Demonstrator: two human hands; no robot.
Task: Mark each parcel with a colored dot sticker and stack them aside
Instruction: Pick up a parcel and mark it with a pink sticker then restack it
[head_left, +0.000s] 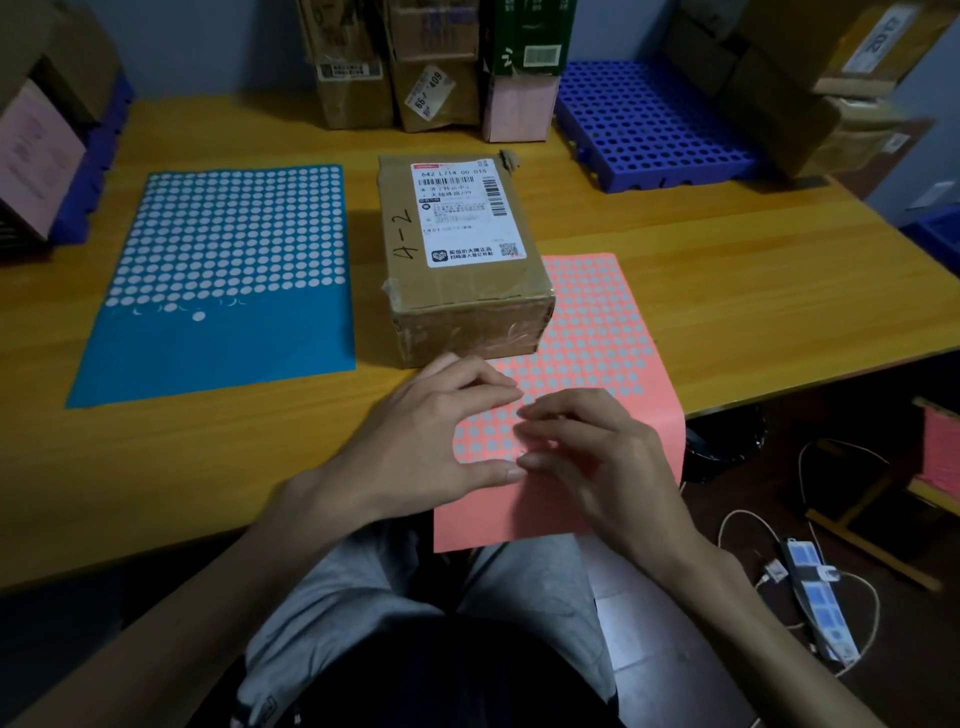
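Your left grip presses the limp pink sheet flat; right grip curls onto it, hold unclear; peel edgewise.

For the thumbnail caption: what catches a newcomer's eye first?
The left hand and right hand meet, fingers down, on a pink paper dot-sticker sheet overhanging the yellow wooden table's near edge. Behind, a brown cardboard parcel marked 4-2 sits partly on it; a blue paper dot-sticker sheet lies to its left.

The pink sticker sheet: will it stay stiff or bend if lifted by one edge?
Probably floppy: the pink sticker sheet looks paper-thin and overhangs the table. It may drag, since the cardboard parcel seems to sit on its far corner.
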